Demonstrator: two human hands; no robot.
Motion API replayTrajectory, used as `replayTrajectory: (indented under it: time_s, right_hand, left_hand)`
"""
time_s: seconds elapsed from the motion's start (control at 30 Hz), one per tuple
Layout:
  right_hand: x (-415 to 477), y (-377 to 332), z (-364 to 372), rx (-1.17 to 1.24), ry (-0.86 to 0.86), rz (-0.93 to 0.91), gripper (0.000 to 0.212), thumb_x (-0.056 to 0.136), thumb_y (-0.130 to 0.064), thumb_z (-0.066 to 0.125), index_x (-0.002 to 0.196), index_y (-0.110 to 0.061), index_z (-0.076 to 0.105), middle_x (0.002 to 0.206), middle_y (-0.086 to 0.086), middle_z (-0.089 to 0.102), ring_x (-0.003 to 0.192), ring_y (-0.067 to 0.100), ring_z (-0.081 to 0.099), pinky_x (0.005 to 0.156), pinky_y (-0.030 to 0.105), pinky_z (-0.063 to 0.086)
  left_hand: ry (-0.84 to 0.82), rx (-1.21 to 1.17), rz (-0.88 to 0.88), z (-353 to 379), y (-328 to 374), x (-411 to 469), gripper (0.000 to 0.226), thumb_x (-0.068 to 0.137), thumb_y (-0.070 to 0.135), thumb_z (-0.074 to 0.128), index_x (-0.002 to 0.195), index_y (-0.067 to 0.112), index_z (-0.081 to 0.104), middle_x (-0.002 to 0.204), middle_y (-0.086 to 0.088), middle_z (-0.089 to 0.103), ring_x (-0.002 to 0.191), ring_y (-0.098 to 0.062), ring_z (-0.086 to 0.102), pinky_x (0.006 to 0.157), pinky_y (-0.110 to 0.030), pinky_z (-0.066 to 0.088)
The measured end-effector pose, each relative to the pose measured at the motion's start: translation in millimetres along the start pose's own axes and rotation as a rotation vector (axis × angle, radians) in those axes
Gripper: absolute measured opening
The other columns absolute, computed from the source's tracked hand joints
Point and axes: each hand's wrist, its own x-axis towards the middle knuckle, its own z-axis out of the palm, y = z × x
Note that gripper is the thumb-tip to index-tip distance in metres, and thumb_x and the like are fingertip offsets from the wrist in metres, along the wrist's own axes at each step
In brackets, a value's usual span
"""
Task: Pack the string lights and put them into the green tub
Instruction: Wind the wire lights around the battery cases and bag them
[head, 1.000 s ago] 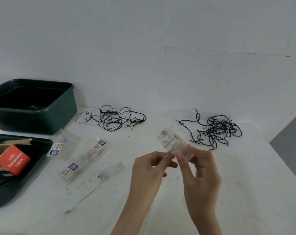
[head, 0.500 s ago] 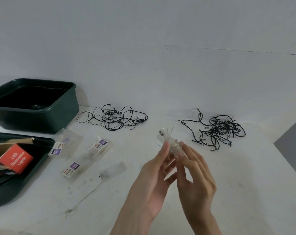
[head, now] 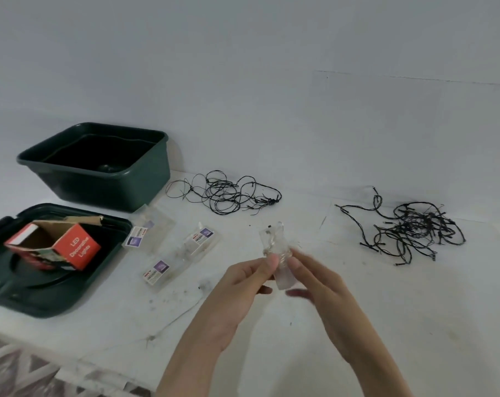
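- Our left hand [head: 243,285] pinches a clear packet [head: 277,253] with fine wire lights bunched inside, held above the table and well apart from the green tub [head: 105,190]
- Our right hand [head: 323,285] meets the packet's other side; blur hides whether it grips
- We judge this packing step under way, not finished
- Three labelled packets [head: 197,242] lie on the table near the tub; we see none inside it
- A black tangle [head: 225,193] near the tub and a second tangle [head: 412,230] further right lie loose, so most work remains
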Motion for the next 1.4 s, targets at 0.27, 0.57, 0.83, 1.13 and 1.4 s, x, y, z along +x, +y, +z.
replayTrajectory:
  time_s: [0.27, 0.57, 0.83, 1.13, 1.4]
  right_hand:
    - [11, 9, 22, 0.27, -0.255, 0.039, 0.03, 0.083, -0.023, 0.057, 0.106, -0.009, 0.071, 0.111, 0.009, 0.07, 0.101, 0.019, 0.066, 0.079, 0.029, 0.052]
    - [36, 19, 56, 0.417, -0.096, 0.025, 0.033, 0.073, -0.005, 0.072, 0.104, 0.001, 0.064, 0.099, 0.018, 0.072, 0.089, 0.024, 0.069, 0.072, 0.027, 0.055]
    - [48, 29, 53, 0.485, 0.072, 0.082, 0.082, 0.035, -0.042, 0.093, 0.098, 0.002, 0.064, 0.089, 0.016, 0.073, 0.078, 0.02, 0.07, 0.062, 0.025, 0.056]
    - [47, 25, 44, 0.522, 0.123, 0.11, 0.103, 0.015, -0.046, 0.094, 0.098, 0.005, 0.061, 0.083, 0.016, 0.073, 0.072, 0.02, 0.071, 0.056, 0.024, 0.055]
    - [40, -16, 41, 0.737, -0.042, -0.001, 0.065, 0.037, -0.035, 0.094, 0.086, -0.003, 0.065, 0.099, 0.018, 0.069, 0.089, 0.026, 0.067, 0.086, 0.04, 0.055]
  left_hand:
    - [0.026, 0.047, -0.004, -42, -8, -8, 0.033, 0.078, 0.043, 0.066, 0.088, 0.014, 0.077, 0.09, -0.005, 0.075, 0.085, -0.018, 0.066, 0.085, -0.032, 0.051]
    - [0.346, 0.043, -0.067, -67, -12, 1, 0.023, 0.074, 0.033, 0.071, 0.075, 0.01, 0.075, 0.066, 0.007, 0.066, 0.052, -0.003, 0.048, 0.053, -0.014, 0.044]
    - [0.907, 0.974, 0.021, -181, -46, 58, 0.046, 0.08, 0.046, 0.065, 0.119, 0.022, 0.059, 0.121, 0.0, 0.06, 0.107, -0.023, 0.049, 0.087, -0.028, 0.033]
    - [0.946, 1.087, -0.038, -198, -53, 79, 0.062, 0.081, 0.037, 0.066, 0.135, 0.018, 0.042, 0.12, -0.007, 0.062, 0.113, -0.026, 0.041, 0.088, -0.035, 0.034]
    - [0.547, 0.181, 0.043, -85, -4, 41, 0.083, 0.067, 0.042, 0.078, 0.139, 0.037, 0.036, 0.13, 0.003, 0.045, 0.104, -0.012, 0.055, 0.087, -0.026, 0.046]
